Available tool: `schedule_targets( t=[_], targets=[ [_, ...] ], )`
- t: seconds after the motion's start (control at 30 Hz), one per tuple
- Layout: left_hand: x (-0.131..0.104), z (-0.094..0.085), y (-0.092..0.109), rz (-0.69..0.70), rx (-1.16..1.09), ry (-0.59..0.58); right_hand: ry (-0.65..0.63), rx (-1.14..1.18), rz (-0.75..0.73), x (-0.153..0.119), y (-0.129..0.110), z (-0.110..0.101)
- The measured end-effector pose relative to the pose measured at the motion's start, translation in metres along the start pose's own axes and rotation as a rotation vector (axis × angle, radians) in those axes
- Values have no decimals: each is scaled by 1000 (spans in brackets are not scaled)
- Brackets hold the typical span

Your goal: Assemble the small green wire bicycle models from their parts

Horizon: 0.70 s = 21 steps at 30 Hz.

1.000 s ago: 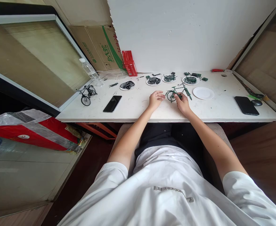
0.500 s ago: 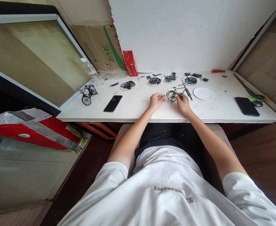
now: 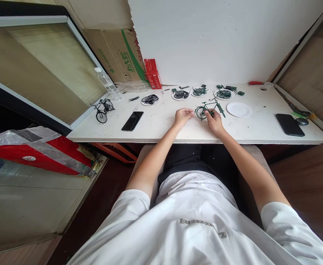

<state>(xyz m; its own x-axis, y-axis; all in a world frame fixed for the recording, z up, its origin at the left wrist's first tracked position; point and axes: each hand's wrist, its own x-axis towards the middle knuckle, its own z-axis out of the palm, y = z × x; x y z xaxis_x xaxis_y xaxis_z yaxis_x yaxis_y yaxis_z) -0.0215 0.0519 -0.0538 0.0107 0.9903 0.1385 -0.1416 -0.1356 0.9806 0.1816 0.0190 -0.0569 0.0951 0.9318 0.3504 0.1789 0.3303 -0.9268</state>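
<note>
A green model bicycle (image 3: pixel 200 112) is upright above the table's near middle, its spoked wheel at the left and its handlebar and front fork at the right. My right hand (image 3: pixel 215 122) is closed on the lower part of its frame, thumb on the near side. Just left of the wheel is my left hand (image 3: pixel 184 116), thumb and fingertips pinched together; whatever they hold, if anything, is too small to make out. A white paper plate (image 3: pixel 239 109) lies to the right of the bicycle.
Along the back, small plates hold black bicycle parts (image 3: pixel 149 99) and green bicycle parts (image 3: pixel 223 94). A black model bicycle (image 3: pixel 102 117), a water bottle (image 3: pixel 108 85) and a phone (image 3: pixel 132 121) are at left. Another phone (image 3: pixel 290 124) and pliers (image 3: pixel 299 111) lie at right.
</note>
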Motion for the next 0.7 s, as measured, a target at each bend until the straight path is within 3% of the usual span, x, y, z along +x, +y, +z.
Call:
schedule_targets(
  t=[0.37, 0.7],
  targets=[
    [7, -6, -15, 135, 75, -43, 5, 12, 14, 1, 4, 0],
    [-2, -2, -17, 365, 372, -65, -1, 22, -25, 3, 10, 0]
  ],
)
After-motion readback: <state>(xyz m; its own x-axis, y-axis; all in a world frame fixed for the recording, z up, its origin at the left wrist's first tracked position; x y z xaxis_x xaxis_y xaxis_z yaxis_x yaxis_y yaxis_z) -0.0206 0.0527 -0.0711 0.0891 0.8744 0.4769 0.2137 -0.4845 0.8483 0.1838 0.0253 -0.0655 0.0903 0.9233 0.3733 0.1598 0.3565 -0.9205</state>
